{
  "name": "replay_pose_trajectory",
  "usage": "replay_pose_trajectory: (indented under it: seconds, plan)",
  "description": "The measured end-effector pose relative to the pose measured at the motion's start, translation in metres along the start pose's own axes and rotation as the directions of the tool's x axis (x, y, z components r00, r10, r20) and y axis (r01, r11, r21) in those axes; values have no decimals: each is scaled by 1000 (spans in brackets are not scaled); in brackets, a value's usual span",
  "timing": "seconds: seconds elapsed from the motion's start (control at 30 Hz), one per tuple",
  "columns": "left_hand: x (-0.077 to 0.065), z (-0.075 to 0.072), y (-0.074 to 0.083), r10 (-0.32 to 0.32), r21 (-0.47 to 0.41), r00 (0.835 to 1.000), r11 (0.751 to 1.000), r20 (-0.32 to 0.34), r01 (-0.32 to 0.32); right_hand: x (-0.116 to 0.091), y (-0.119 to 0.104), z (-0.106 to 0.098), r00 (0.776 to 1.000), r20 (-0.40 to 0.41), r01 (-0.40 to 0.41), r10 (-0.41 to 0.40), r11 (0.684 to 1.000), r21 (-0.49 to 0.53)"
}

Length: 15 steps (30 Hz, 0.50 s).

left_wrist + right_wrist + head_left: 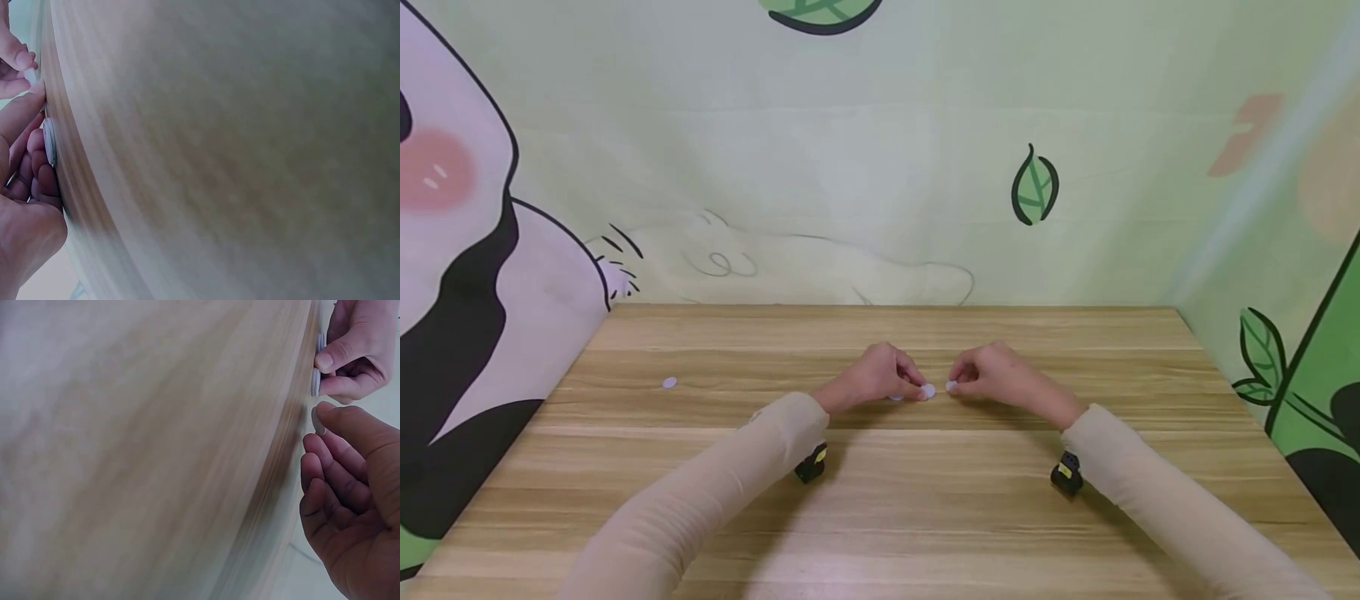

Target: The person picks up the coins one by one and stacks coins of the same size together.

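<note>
Near the middle of the table [880, 500], my left hand [883, 372] holds a small white disc [928, 391] at the tips of its thumb and forefinger. A second white disc [895, 397] shows under that hand; the left wrist view has a disc [49, 140] against the curled fingers. Just to the right, my right hand [997, 372] pinches another white disc [951, 386] between thumb and fingers. In the right wrist view this thin disc [318, 420] is tilted on edge in the image, close to the left hand's disc [315, 381], with a small gap between the two hands.
One more white disc [670, 382] lies alone on the left part of the table. A printed cloth backdrop [880, 167] with leaves and a panda rises behind the far edge and at both sides. Each wrist wears a small black camera [1067, 473].
</note>
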<state>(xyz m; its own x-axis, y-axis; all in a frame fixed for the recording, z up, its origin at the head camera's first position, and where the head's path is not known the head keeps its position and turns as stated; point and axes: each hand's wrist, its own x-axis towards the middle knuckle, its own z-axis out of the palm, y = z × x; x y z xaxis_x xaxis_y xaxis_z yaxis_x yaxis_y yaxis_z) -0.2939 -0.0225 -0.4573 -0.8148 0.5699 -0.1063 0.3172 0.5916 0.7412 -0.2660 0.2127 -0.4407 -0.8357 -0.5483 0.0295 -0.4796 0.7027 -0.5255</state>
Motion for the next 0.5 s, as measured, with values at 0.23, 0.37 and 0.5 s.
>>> replay_pose_trajectory:
  seconds: [0.23,0.37,0.5]
  plan:
    - [0,0,1,-1,-6,1000,1000,2,1,1,-1,2,1000,18,-20,20,1000,-2]
    - [-1,0,1,-6,-3,1000,1000,-1,6,2,0,4,1000,14,-14,14,1000,3]
    - [0,1,-1,1,-13,1000,1000,-7,-1,2,0,5,1000,2,-29,29,999,39]
